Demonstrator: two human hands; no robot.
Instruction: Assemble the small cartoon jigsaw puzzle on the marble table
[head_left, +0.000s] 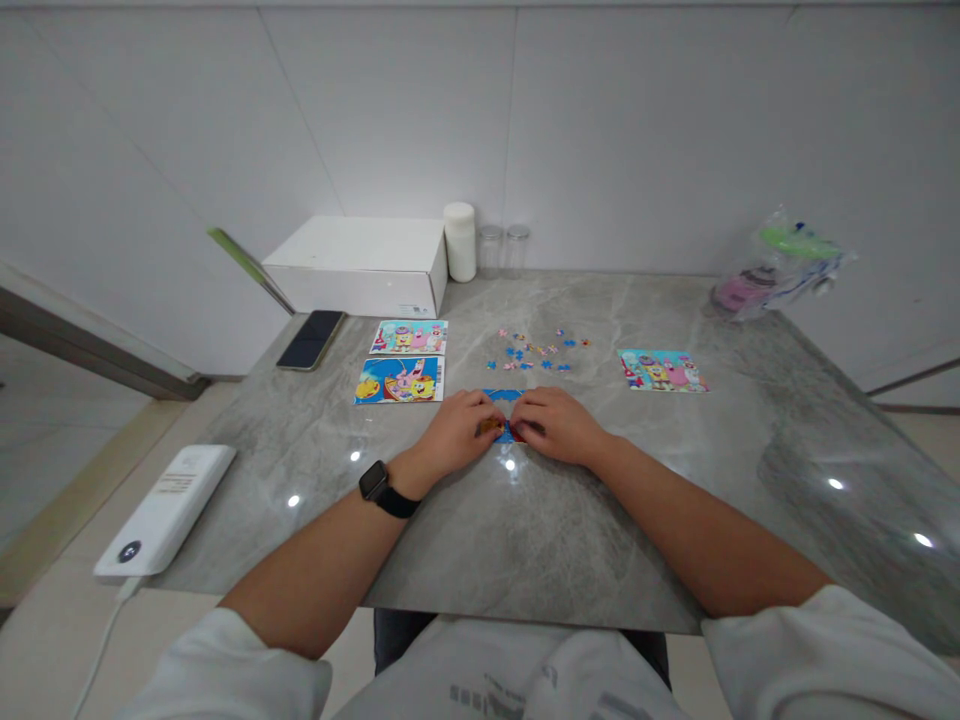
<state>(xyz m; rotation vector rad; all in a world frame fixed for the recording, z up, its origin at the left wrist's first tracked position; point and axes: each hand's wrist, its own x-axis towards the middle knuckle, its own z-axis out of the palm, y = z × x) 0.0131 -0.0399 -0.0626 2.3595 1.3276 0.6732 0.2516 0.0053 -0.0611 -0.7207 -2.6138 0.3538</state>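
Note:
Both my hands rest on a grey marble table (525, 520), knuckles up and fingers curled, meeting over a partly built jigsaw (504, 396) with blue pieces. My left hand (457, 430), with a black watch on its wrist, pinches a small orange-brown puzzle piece (491, 427). My right hand (559, 422) presses its fingertips onto the puzzle beside it, touching a red-blue piece. Several loose puzzle pieces (536, 350) lie scattered just beyond my hands.
Two cartoon picture cards (409, 337) (400, 380) lie at left, a third card (663, 370) at right. A phone (310, 339), white box (360, 265), white cylinder (460, 241), two jars (504, 248), a plastic bag (776, 265) and a white power bank (166, 508) are around the edges.

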